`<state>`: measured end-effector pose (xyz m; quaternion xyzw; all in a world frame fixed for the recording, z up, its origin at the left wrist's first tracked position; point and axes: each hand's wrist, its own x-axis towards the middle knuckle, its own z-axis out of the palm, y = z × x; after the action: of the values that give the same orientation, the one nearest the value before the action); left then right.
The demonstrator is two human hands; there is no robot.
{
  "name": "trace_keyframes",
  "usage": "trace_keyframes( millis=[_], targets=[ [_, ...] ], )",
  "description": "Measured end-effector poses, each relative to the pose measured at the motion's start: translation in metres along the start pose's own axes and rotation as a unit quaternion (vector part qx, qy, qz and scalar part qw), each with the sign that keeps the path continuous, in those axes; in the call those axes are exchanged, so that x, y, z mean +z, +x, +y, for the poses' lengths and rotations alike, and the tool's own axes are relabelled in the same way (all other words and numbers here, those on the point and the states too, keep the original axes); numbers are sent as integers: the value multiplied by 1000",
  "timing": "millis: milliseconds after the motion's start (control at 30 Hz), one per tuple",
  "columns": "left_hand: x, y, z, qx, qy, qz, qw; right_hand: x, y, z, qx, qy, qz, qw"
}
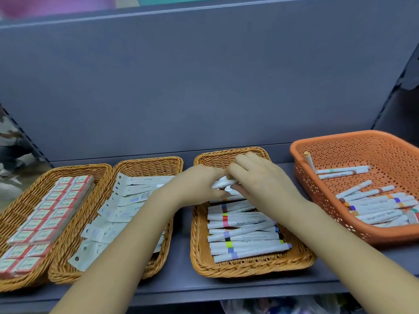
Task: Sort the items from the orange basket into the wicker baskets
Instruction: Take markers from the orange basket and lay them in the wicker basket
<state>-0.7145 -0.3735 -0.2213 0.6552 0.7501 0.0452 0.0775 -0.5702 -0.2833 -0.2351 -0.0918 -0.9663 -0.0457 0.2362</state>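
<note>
While over right wicker basket, left hand, right hand both apparently grasp white markers.

From my feed, the left hand and right hand cover the far markers, so I can't count those. The orange basket and leftmost wicker basket run off-frame. Marker print is too blurred to read.
</note>
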Motion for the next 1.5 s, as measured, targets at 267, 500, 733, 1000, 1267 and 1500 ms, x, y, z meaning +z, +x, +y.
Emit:
trace_keyframes(
  millis=[267,500,733,1000,1267,1500],
  targets=[
    [-3,-2,-17,-57,45,-4,997,-7,-6,22,18,-5,37,999],
    [-6,-7,-34,-100,54,-8,993,-9,-38,21,56,43,-94,993],
    [0,-2,-28,-85,39,2,996,-4,-51,11,86,57,-229,968],
    [3,-3,-21,-67,34,-7,997,1,-56,12,99,68,-243,963],
    [4,-2,-18,-66,28,-15,997,0,-51,18,82,99,-257,958],
    [7,1,-12,-50,25,-32,998,-1,-50,21,70,100,-280,952]
  ],
)
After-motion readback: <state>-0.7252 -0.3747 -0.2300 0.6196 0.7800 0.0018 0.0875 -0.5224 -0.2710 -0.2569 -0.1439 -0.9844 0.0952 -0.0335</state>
